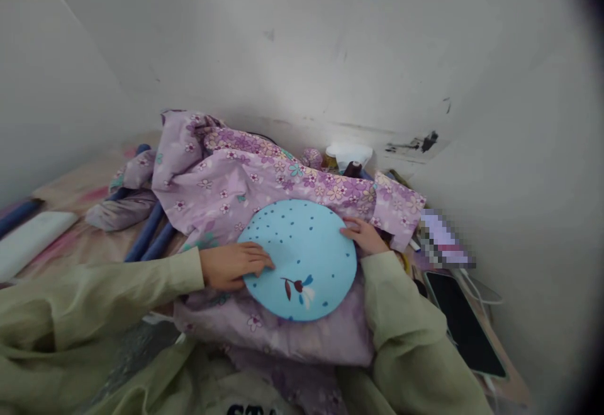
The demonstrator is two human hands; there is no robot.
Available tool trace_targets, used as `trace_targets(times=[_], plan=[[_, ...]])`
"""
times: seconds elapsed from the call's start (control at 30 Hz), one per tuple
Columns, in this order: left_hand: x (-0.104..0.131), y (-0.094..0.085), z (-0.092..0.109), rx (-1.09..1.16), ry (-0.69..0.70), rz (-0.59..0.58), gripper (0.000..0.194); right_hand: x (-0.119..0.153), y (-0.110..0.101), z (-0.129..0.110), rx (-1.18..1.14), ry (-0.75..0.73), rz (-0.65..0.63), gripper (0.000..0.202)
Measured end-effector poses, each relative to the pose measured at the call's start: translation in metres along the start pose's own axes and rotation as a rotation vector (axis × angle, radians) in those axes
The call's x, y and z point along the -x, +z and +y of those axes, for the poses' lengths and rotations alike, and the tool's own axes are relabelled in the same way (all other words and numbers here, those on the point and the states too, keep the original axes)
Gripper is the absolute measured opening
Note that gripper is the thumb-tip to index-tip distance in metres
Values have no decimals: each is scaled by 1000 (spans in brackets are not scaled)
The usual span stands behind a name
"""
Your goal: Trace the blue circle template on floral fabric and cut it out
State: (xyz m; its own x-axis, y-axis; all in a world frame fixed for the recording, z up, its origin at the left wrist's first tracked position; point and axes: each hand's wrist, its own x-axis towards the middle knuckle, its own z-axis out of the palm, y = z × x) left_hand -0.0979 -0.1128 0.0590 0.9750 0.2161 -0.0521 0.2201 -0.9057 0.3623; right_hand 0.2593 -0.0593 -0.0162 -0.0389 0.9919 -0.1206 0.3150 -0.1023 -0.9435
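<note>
A round light blue piece (302, 245) with small dark drops and a flower print lies on crumpled purple flowered fabric (226, 182). My left hand (236, 265) rests at its left edge, fingers lying over the top of it. At the upper right edge of the round piece is my right hand (365, 236), its fingertips touching the rim and its fingers somewhat apart. The thumbs are mostly hidden. Neither hand is visibly gripping the piece.
Behind the fabric stand a dark thread spool (353, 168) and a white item (349, 154) near the wall. On the right lies a phone (465, 324) with a white cable. Blue rolls (146, 232) and a white flat object (35, 239) are at the left.
</note>
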Motion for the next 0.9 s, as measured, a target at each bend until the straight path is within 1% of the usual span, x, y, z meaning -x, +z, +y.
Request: trace_targets(times=[0.1,0.17,0.2,0.27,0.37,0.47,0.53,0.63,0.73,0.83,0.9], plan=[[1,-16,4,39,-22,-88,36,4,-6,2,75,77,-49,44],[-3,-22,5,14,-72,-107,35,4,-7,3,128,104,-57,40],[-8,-23,5,-14,-103,-94,37,4,-7,4,152,112,-56,38],[-21,-20,3,-89,-175,-34,45,3,-6,5,192,122,-55,34],[-41,-8,-4,-203,-256,31,56,2,-4,4,218,132,-59,28],[-52,2,-14,-280,-311,31,56,1,-5,-1,204,130,-55,22],[-53,2,-23,-316,-382,54,52,2,-10,-7,181,120,-45,17],[-53,-11,-43,-350,-502,121,45,7,-27,-19,140,93,-14,13],[-62,-35,-64,-384,-608,234,44,21,-49,-30,96,66,31,19],[-85,-60,-83,-404,-678,330,47,37,-62,-35,48,57,77,27],[-105,-70,-94,-403,-688,350,48,47,-63,-36,17,57,110,32]])
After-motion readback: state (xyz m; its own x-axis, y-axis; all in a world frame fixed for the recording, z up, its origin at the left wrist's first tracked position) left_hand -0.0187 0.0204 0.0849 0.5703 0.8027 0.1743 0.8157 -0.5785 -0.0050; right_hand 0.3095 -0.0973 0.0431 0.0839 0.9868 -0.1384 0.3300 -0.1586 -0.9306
